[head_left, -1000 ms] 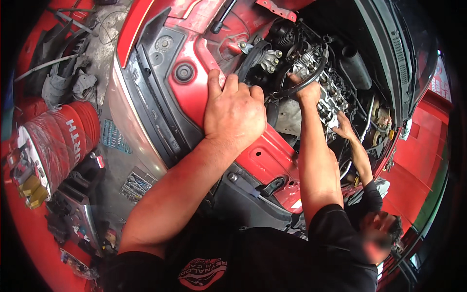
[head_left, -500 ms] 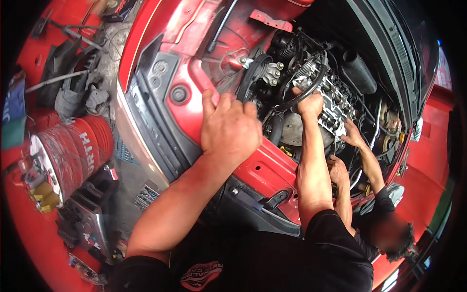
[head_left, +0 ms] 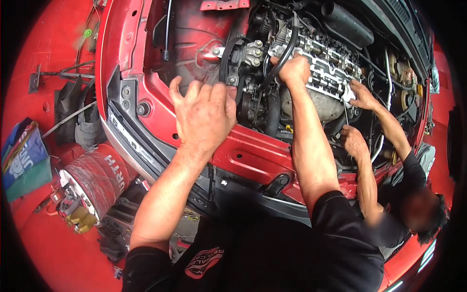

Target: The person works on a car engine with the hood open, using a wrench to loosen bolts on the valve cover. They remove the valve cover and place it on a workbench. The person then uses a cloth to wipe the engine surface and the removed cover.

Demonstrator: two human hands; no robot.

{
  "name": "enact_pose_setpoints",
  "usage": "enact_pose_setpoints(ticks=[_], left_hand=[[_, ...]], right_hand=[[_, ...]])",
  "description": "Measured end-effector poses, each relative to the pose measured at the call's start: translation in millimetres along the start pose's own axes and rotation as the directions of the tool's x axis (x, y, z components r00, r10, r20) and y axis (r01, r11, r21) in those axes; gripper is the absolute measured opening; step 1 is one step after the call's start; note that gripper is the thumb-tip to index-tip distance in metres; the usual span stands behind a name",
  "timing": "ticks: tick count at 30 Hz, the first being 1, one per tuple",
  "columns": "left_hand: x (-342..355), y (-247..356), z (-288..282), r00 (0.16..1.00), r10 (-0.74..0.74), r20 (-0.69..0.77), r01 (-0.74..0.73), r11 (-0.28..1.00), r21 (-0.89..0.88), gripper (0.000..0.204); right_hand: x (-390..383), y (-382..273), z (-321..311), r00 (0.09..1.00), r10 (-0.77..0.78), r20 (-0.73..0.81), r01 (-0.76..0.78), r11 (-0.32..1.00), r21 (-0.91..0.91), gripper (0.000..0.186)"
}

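My left hand [head_left: 204, 114] rests palm down by the red front panel [head_left: 260, 151] of the car, its fingers apart and bent over the edge. Their tips are partly hidden, and I see nothing held. Farther right, my right hand [head_left: 294, 70] is closed around a thick black hose [head_left: 293, 36], with the thumb on the hose's left side. Beside that hand lies the exposed metal top of the engine [head_left: 328, 73]. Below it sits a dull grey heat shield [head_left: 311, 104].
At the right, a co-worker's upper hand [head_left: 364, 95] holds a white cloth [head_left: 348, 92] against the engine; the lower hand [head_left: 354, 141] is near a thin rod. A wrapped red drum [head_left: 99, 177] and black car parts [head_left: 87, 112] stand on the left. A prop rod [head_left: 168, 29] rises ahead.
The view has shifted, so the engine bay appears farther left and higher, with more of the co-worker in sight. My hands keep about the same places on the car.
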State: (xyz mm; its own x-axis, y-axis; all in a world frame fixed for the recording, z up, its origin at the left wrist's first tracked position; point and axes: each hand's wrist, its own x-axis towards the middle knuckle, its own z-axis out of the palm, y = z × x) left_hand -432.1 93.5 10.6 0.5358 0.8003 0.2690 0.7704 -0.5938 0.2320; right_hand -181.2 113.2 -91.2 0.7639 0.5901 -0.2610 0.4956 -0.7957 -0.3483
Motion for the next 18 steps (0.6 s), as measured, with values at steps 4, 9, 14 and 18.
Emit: enact_pose_setpoints(ticks=[4,9,14,18], left_hand=[[-3.6,-4.0,9.9,0.991,-0.033,0.131,0.031,0.999,0.019,0.017],[43.4,2.4,63.4,0.988,0.103,0.119,-0.087,0.987,-0.134,0.027],[125.6,20.5,132.5,0.895,-0.051,0.443,0.271,0.851,-0.45,0.023],[130.2,27.0,145.7,0.705,-0.069,0.706,0.552,0.678,-0.485,0.021]], right_hand=[[12.4,1.4,5.5,0.999,-0.029,0.031,0.029,0.999,-0.02,0.072],[18.5,2.7,10.5,0.978,-0.127,-0.168,0.129,0.992,-0.002,0.036],[13.1,-0.8,0.9,0.995,-0.087,-0.051,0.09,0.994,0.064,0.044],[8.7,-5.1,-1.9,0.982,-0.171,-0.081,0.172,0.985,0.005,0.05]])
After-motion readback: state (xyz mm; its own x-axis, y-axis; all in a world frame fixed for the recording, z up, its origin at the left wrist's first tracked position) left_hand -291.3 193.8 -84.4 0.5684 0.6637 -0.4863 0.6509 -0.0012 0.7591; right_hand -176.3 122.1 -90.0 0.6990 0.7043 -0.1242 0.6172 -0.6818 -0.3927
